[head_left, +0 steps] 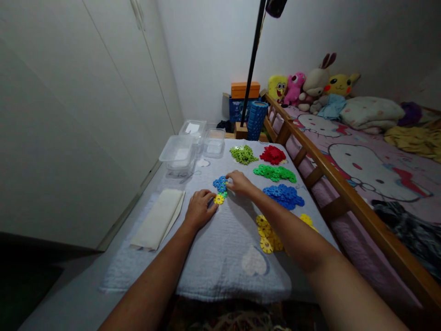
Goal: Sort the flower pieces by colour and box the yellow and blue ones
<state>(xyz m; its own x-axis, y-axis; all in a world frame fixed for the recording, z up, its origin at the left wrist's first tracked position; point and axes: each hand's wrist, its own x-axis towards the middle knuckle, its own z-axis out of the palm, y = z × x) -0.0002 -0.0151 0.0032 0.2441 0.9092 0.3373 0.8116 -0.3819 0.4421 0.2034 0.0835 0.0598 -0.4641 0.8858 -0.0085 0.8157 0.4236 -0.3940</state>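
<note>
In the middle of the cloth-covered table lies a small joined group of plastic snowflake discs: blue discs (219, 183) at the top, a green disc (223, 195) below and a yellow disc (219, 199) at the near end. My left hand (200, 208) rests on the cloth, thumb and forefinger closed around the yellow disc's edge. From the right, my right hand (239, 182) pinches the blue end of the group. A bit of yellow shows by its fingertips; exactly which disc it grips is partly hidden.
On the right lie piles of yellow discs (267, 243), blue discs (284, 196), green discs (274, 173), red discs (272, 155) and lime discs (243, 155). Clear plastic boxes (179, 154) stand back left, near a folded beige cloth (158, 219). A wooden bed rail (312, 156) borders the right.
</note>
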